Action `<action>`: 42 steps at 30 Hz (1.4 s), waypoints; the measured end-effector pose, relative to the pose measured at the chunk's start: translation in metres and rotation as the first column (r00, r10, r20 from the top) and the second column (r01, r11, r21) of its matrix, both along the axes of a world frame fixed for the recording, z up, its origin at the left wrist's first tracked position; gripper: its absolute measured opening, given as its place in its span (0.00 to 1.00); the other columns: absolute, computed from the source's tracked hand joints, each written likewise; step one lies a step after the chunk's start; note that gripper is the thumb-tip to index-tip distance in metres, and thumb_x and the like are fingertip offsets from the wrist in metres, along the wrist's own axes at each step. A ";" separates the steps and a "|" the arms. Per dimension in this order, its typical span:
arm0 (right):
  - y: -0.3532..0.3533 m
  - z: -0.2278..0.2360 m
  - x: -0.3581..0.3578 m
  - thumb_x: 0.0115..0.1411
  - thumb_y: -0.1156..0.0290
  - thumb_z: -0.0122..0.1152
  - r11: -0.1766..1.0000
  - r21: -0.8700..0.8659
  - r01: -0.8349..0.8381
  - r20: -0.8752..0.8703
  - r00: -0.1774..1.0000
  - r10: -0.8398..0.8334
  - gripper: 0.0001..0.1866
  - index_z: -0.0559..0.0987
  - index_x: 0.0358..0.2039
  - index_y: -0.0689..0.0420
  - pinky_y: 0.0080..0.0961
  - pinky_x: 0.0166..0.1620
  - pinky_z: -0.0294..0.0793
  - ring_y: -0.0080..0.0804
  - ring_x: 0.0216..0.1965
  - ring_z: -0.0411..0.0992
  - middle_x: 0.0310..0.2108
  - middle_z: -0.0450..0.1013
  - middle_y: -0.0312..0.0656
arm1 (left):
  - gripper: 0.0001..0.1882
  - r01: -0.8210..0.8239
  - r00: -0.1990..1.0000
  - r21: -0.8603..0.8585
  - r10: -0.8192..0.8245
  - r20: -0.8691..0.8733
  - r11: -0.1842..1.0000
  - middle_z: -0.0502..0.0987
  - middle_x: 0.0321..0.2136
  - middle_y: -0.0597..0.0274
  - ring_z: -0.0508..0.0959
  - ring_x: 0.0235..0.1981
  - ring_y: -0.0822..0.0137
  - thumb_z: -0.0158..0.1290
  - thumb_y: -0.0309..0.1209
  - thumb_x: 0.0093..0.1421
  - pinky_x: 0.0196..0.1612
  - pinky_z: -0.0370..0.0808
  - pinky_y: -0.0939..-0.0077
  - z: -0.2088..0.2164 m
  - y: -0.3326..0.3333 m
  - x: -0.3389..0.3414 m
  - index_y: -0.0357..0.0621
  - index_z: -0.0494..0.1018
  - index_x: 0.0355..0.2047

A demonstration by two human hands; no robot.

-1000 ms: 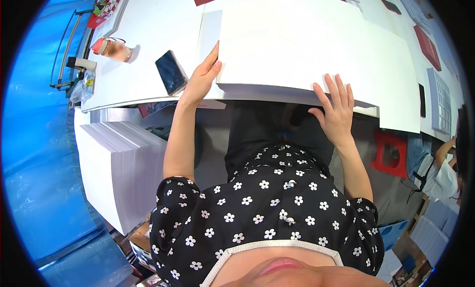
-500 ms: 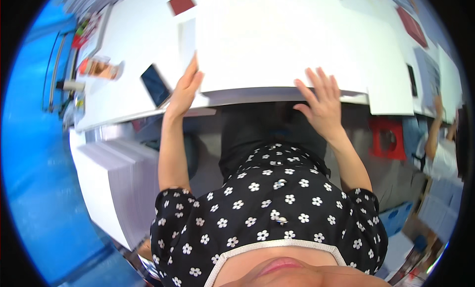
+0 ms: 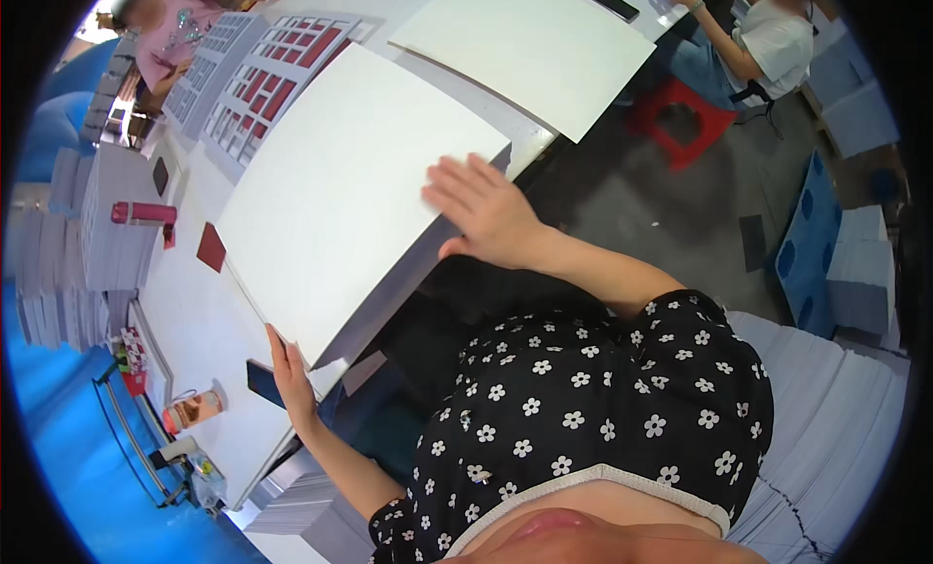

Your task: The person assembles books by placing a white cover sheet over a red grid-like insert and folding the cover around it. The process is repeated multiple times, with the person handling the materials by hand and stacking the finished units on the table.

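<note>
- Okay, hands first: what are you holding?
- Nothing clasped, as far as I see. Your left hand (image 3: pixel 294 381) is at the near-left corner of the white slab (image 3: pixel 360 205), fingers extended, not curled round it. Your right hand (image 3: pixel 491 219) is spread, palm down, over the other end of the near edge; it's blurred, so I can't tell if it touches.
- And the slab?
- Flat on the worktop (image 3: pixel 190 316), thick side facing you. Block or stacked sheets, can't tell. Dark phone (image 3: pixel 264 381) just beside your left hand, dark-red card (image 3: pixel 211 246) off its left edge.
- So what's done, what's left?
- Your slab looks set down, I'd judge, its top plain. Anything remaining doesn't show; neither of your hands has a grip.
- Further out?
- Beyond your slab, grey gridded panels (image 3: pixel 277 83) with red in some openings, and a separate white sheet (image 3: pixel 525 54) past its right end. Farthest from you, two people, one in pink (image 3: pixel 185 30), one in white (image 3: pixel 777 44).
</note>
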State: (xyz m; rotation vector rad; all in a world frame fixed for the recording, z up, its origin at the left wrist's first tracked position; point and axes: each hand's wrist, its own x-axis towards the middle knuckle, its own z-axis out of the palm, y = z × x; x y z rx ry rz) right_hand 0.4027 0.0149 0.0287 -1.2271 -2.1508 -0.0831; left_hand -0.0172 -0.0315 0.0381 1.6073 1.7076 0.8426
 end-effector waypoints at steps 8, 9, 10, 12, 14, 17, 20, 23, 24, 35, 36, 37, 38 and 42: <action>0.023 0.003 0.048 0.56 0.40 0.58 0.989 -0.061 0.136 0.006 0.991 -0.136 0.37 0.74 0.53 0.61 0.50 0.66 0.57 0.50 0.64 0.61 0.60 0.66 0.52 | 0.29 -0.016 1.000 -0.035 0.016 0.008 0.999 0.52 0.70 0.50 0.54 0.69 0.62 0.39 0.28 0.71 0.68 0.49 0.73 0.004 -0.001 0.007 0.34 0.48 0.69; 0.032 0.004 0.051 0.57 0.40 0.57 0.989 -0.083 0.121 0.002 0.993 -0.121 0.37 0.75 0.53 0.60 0.51 0.66 0.56 0.51 0.64 0.60 0.61 0.66 0.51 | 0.29 -0.016 1.000 -0.040 0.016 0.011 0.999 0.52 0.70 0.50 0.54 0.69 0.63 0.39 0.28 0.71 0.68 0.49 0.73 0.005 -0.002 0.007 0.34 0.48 0.69; 0.043 0.002 0.053 0.58 0.39 0.55 0.991 -0.067 0.118 0.015 0.993 -0.117 0.36 0.75 0.52 0.59 0.50 0.64 0.58 0.51 0.63 0.62 0.59 0.67 0.50 | 0.29 -0.016 1.000 -0.043 0.016 0.017 0.999 0.52 0.70 0.50 0.54 0.69 0.63 0.39 0.28 0.71 0.68 0.49 0.74 0.005 -0.002 0.007 0.34 0.48 0.69; 0.076 -0.005 0.050 0.61 0.38 0.51 0.995 -0.035 0.098 0.039 0.995 -0.097 0.34 0.76 0.50 0.57 0.49 0.61 0.62 0.50 0.60 0.64 0.57 0.68 0.48 | 0.29 -0.007 1.000 -0.049 0.008 0.026 0.999 0.52 0.70 0.50 0.55 0.69 0.63 0.39 0.27 0.71 0.68 0.49 0.74 0.002 -0.003 0.002 0.33 0.48 0.69; 0.110 0.002 0.047 0.63 0.38 0.48 0.981 -0.185 0.065 0.114 0.993 -0.045 0.33 0.77 0.48 0.56 0.46 0.55 0.64 0.49 0.56 0.67 0.54 0.69 0.47 | 0.30 -0.004 0.999 -0.050 0.007 0.048 0.999 0.52 0.70 0.49 0.55 0.69 0.63 0.40 0.27 0.71 0.68 0.50 0.74 0.006 -0.001 0.003 0.33 0.47 0.69; 0.162 0.014 0.037 0.65 0.39 0.46 0.938 -0.343 0.046 0.187 0.982 0.020 0.30 0.78 0.47 0.54 0.42 0.49 0.66 0.46 0.50 0.70 0.51 0.69 0.45 | 0.30 -0.010 1.000 -0.100 0.011 0.011 0.995 0.53 0.69 0.49 0.55 0.69 0.63 0.41 0.27 0.71 0.68 0.50 0.74 0.018 0.001 0.012 0.33 0.47 0.69; 0.207 0.025 0.019 0.66 0.40 0.45 0.894 -0.447 0.042 0.226 0.972 0.067 0.29 0.77 0.48 0.52 0.43 0.48 0.67 0.46 0.49 0.71 0.52 0.68 0.46 | 0.30 -0.045 0.998 -0.184 0.038 -0.046 0.982 0.55 0.69 0.48 0.58 0.67 0.63 0.41 0.29 0.71 0.67 0.53 0.74 0.032 0.000 0.021 0.34 0.46 0.70; 0.247 0.027 0.005 0.66 0.41 0.45 0.881 -0.467 0.082 0.249 0.967 0.043 0.28 0.75 0.51 0.50 0.45 0.50 0.67 0.47 0.52 0.70 0.54 0.67 0.46 | 0.31 -0.021 0.993 -0.187 -0.002 -0.122 0.982 0.56 0.68 0.47 0.59 0.67 0.60 0.41 0.29 0.70 0.67 0.54 0.73 0.033 0.004 0.015 0.36 0.47 0.70; 0.257 0.027 -0.001 0.66 0.41 0.45 0.881 -0.464 0.096 0.259 0.965 0.032 0.28 0.75 0.53 0.50 0.45 0.51 0.67 0.48 0.53 0.70 0.54 0.67 0.47 | 0.31 -0.009 0.989 -0.173 -0.017 -0.149 0.985 0.57 0.68 0.46 0.59 0.67 0.59 0.41 0.30 0.70 0.67 0.55 0.72 0.030 0.004 0.012 0.36 0.47 0.70; 0.304 0.022 -0.023 0.66 0.43 0.45 0.911 -0.399 0.109 0.312 0.950 0.023 0.32 0.70 0.57 0.58 0.49 0.60 0.63 0.51 0.62 0.63 0.58 0.68 0.51 | 0.31 0.044 0.999 -0.103 -0.046 -0.016 0.994 0.50 0.70 0.47 0.50 0.71 0.56 0.43 0.27 0.69 0.70 0.49 0.70 0.020 0.001 0.005 0.41 0.48 0.70; 0.305 0.022 -0.022 0.66 0.42 0.45 0.918 -0.382 0.111 0.312 0.950 0.014 0.33 0.70 0.57 0.59 0.50 0.60 0.61 0.51 0.62 0.63 0.57 0.69 0.52 | 0.31 0.060 0.998 -0.092 -0.061 -0.011 0.994 0.49 0.70 0.47 0.50 0.72 0.56 0.43 0.27 0.69 0.70 0.49 0.69 0.018 0.002 0.004 0.41 0.49 0.70; 0.307 0.022 -0.024 0.65 0.41 0.46 0.926 -0.362 0.111 0.313 0.950 0.008 0.34 0.70 0.57 0.60 0.51 0.61 0.60 0.52 0.62 0.62 0.56 0.70 0.52 | 0.30 0.074 0.997 -0.078 -0.075 -0.006 0.994 0.49 0.70 0.47 0.49 0.72 0.56 0.43 0.28 0.69 0.70 0.49 0.69 0.015 0.002 0.003 0.42 0.50 0.70; 0.307 0.028 -0.034 0.65 0.40 0.45 0.915 -0.374 0.151 0.345 0.939 -0.013 0.36 0.70 0.57 0.60 0.52 0.61 0.59 0.52 0.63 0.61 0.57 0.69 0.53 | 0.30 0.078 0.997 -0.054 -0.079 -0.019 0.995 0.49 0.71 0.47 0.49 0.72 0.56 0.43 0.28 0.69 0.70 0.49 0.69 0.019 -0.004 0.001 0.43 0.50 0.70; 0.303 0.023 -0.088 0.64 0.36 0.43 0.900 -0.320 0.296 0.460 0.879 -0.126 0.41 0.67 0.61 0.62 0.56 0.65 0.52 0.56 0.67 0.54 0.60 0.65 0.57 | 0.28 0.053 0.996 0.002 -0.053 0.066 0.999 0.46 0.71 0.45 0.48 0.72 0.53 0.43 0.29 0.69 0.70 0.50 0.67 0.016 -0.003 0.004 0.42 0.53 0.69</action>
